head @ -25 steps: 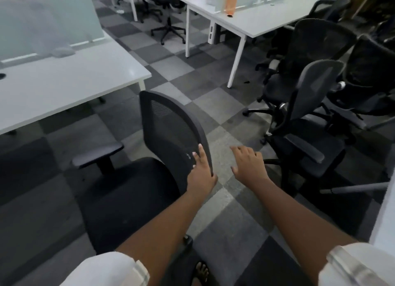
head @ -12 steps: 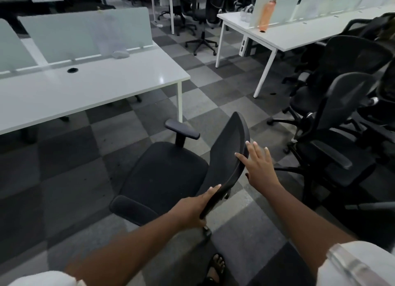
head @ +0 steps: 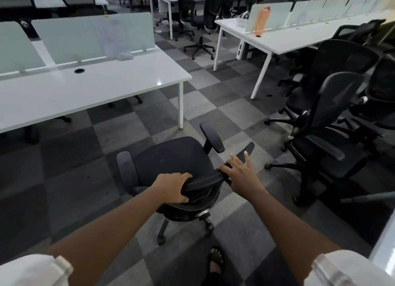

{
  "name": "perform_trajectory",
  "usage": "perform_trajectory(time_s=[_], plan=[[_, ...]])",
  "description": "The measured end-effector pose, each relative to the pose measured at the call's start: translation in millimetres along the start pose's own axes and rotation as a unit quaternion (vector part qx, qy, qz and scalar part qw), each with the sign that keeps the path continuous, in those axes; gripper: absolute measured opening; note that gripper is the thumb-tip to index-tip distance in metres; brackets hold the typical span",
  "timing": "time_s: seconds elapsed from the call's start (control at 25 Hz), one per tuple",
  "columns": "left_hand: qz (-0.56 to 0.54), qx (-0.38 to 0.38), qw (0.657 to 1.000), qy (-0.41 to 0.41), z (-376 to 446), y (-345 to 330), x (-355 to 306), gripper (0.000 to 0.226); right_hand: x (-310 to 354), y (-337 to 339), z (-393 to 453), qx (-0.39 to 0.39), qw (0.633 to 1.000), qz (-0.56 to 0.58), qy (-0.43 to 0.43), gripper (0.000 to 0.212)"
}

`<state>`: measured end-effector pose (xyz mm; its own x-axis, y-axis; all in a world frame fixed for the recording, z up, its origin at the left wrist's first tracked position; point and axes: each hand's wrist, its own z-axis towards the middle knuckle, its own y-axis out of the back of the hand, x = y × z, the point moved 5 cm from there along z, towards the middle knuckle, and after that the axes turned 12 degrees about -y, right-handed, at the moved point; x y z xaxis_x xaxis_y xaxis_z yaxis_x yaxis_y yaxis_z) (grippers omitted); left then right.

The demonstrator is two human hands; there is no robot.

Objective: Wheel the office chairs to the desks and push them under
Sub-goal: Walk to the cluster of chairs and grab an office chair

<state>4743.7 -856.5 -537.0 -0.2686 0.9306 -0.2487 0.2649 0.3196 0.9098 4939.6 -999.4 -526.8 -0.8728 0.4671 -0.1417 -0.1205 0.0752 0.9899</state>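
Behind the office chair (head: 171, 157), left hand (head: 173, 187) grips its backrest, right hand (head: 241, 174) rests flat; table (head: 96, 89) lies ahead-left.

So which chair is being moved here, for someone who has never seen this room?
Start at the long white desk with frosted dividers on the left. On the checkered carpet before its corner leg stands one black office chair, apart from the chairs clustered at right. Only it has both hands, left hand and right hand, on its backrest.
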Motion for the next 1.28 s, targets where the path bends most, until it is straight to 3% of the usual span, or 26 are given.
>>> perform_trajectory(time_s=[0.24, 0.88, 1.28], plan=[[0.040, -0.048, 0.997, 0.044, -21.7, -14.7, 32.5, 0.062, 28.8, 5.4, 18.5, 0.128, 0.991, -0.002, 0.032, 0.045], [0.020, -0.026, 0.993, 0.115, -51.0, -12.1, 56.9, 0.052, 69.8, 5.3, 65.7, 0.118, 0.982, -0.032, 0.143, 0.037], [0.022, -0.106, 0.977, 0.185, -77.9, -23.4, 88.9, 0.056, 120.3, 5.5, 119.3, 0.093, 0.975, -0.042, 0.197, 0.045]])
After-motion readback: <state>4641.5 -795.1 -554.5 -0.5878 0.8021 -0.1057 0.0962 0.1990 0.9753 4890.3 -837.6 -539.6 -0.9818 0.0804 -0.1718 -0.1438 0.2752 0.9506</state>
